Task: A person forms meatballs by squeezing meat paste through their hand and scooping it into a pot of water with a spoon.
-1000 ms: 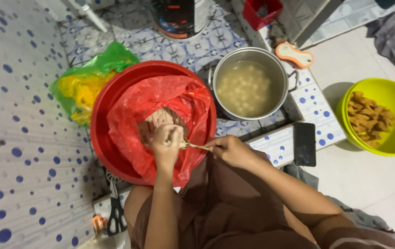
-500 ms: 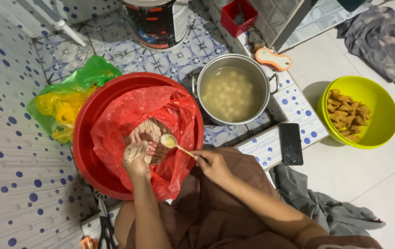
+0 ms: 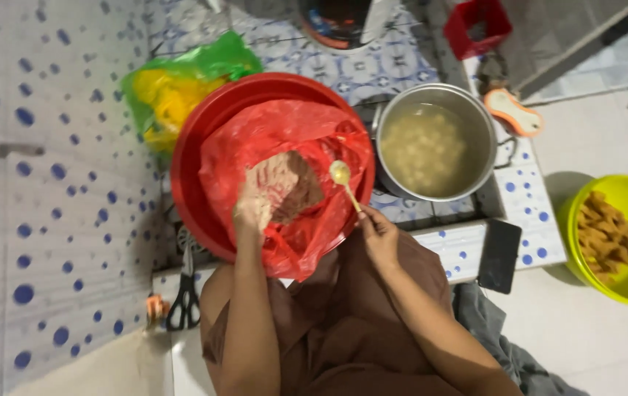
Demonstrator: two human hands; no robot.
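Spoon (image 3: 342, 178) pinched by right hand (image 3: 380, 236) fingers above red bag (image 3: 285, 139); left hand (image 3: 253, 210) pressed into brownish paste (image 3: 292, 187), grip unclear; steel pot (image 3: 435, 143) just beside.

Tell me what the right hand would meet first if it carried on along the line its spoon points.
The right hand holds a spoon aimed up and slightly left. Along that line it would probably meet the red plastic bag lining the red basin first; height above the bag is unclear.
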